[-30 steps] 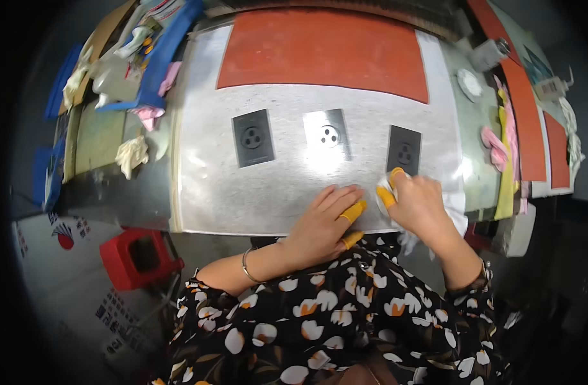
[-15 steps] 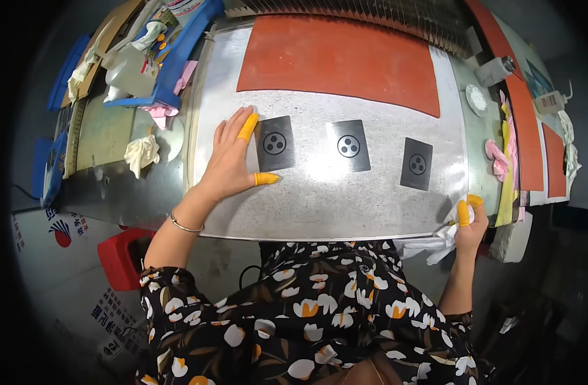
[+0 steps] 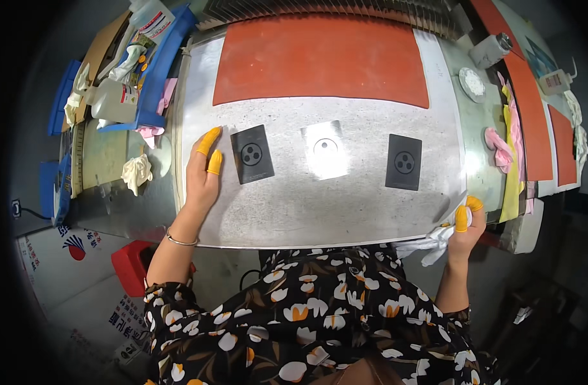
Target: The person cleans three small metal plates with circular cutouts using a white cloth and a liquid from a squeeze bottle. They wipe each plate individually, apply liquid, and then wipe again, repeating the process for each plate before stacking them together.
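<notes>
Three dark rectangular plates lie in a row on the silver metal sheet (image 3: 319, 205): a left plate (image 3: 251, 154), a middle plate (image 3: 325, 149) washed out by glare, and a right plate (image 3: 404, 162). My left hand (image 3: 203, 172), with yellow finger cots, lies flat on the sheet just left of the left plate, fingers together. My right hand (image 3: 466, 224), also with yellow cots, grips the sheet's near right corner and a white cloth (image 3: 432, 242) that hangs below it.
An orange mat (image 3: 319, 58) covers the far half of the bench. Bottles, rags and blue trays (image 3: 124, 83) crowd the left side. Pink cloths (image 3: 502, 147), a white disc and a canister stand on the right. A red box (image 3: 130, 266) sits on the floor at the lower left.
My left hand went from the right plate to the left plate, then slid to that plate's left side. My right hand left the right plate and took the sheet's right corner with the cloth.
</notes>
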`<move>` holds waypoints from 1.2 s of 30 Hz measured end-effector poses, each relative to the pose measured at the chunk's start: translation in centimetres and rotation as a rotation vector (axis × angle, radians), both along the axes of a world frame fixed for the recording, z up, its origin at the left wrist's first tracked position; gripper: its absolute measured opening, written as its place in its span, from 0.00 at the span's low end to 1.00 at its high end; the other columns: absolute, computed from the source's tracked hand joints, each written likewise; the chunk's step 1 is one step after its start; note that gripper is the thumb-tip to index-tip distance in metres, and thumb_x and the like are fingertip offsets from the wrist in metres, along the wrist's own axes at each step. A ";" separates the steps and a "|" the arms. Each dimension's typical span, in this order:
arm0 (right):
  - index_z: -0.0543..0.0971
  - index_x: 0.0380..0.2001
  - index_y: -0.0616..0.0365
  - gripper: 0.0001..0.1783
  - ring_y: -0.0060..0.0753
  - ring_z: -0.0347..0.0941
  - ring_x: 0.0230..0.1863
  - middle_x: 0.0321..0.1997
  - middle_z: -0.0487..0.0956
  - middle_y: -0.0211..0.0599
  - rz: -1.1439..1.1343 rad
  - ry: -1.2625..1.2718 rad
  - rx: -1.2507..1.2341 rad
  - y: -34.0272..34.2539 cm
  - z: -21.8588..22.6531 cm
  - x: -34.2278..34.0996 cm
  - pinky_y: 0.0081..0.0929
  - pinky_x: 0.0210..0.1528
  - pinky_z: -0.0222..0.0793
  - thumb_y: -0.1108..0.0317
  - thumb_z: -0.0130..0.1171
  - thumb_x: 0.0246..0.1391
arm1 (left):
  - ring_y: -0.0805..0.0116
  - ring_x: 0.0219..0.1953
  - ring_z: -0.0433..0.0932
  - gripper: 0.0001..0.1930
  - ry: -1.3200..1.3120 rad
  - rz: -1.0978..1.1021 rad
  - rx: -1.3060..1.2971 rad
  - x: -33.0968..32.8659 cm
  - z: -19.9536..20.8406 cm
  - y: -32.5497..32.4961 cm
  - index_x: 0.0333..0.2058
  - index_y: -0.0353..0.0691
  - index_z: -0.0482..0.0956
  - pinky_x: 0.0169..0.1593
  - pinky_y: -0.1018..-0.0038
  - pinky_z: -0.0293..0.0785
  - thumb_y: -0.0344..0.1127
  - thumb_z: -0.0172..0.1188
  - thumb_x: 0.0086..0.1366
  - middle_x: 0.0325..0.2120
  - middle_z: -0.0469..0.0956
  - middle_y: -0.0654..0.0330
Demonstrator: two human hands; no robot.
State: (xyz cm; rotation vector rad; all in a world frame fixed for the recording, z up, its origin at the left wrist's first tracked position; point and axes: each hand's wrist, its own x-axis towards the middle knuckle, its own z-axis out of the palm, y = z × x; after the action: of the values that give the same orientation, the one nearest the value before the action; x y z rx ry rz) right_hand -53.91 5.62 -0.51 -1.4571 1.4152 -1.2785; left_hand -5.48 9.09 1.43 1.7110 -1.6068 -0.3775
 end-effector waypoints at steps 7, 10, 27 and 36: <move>0.73 0.36 0.62 0.13 0.13 0.62 0.22 0.21 0.70 0.24 0.027 0.122 -0.075 -0.5 1.9 1.2 0.14 0.25 0.60 0.68 0.61 0.49 | 0.58 0.53 0.67 0.17 -0.064 0.036 0.044 -0.6 0.0 -0.3 0.51 0.32 0.68 0.57 0.71 0.59 0.24 0.45 0.63 0.49 0.69 0.50; 0.73 0.36 0.63 0.13 0.12 0.62 0.22 0.21 0.70 0.24 0.057 0.033 -0.043 -0.6 1.5 1.1 0.13 0.25 0.60 0.68 0.61 0.49 | 0.65 0.55 0.66 0.17 -0.086 0.039 0.063 -0.3 -0.2 0.1 0.52 0.32 0.67 0.59 0.74 0.57 0.27 0.42 0.66 0.51 0.70 0.54; 0.72 0.37 0.65 0.14 0.12 0.64 0.24 0.23 0.72 0.24 0.121 -0.234 -0.049 -0.6 1.3 0.5 0.12 0.26 0.60 0.66 0.60 0.51 | 0.56 0.50 0.68 0.16 -0.325 0.078 0.022 -1.1 -0.3 -0.3 0.50 0.32 0.68 0.55 0.71 0.61 0.25 0.42 0.64 0.47 0.69 0.50; 0.72 0.37 0.64 0.15 0.12 0.65 0.24 0.23 0.73 0.25 0.133 -0.179 -0.028 -0.5 1.9 0.4 0.13 0.27 0.62 0.65 0.59 0.52 | 0.55 0.49 0.69 0.16 -0.380 0.081 -0.008 -1.1 -0.2 -0.2 0.50 0.32 0.69 0.54 0.71 0.63 0.25 0.42 0.64 0.46 0.70 0.50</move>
State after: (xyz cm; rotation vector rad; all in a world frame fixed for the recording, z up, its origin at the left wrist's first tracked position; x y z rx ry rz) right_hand -53.53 5.13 1.39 -1.3937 1.1685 -1.3139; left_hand -6.55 8.87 1.24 1.9182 -1.7893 -0.0024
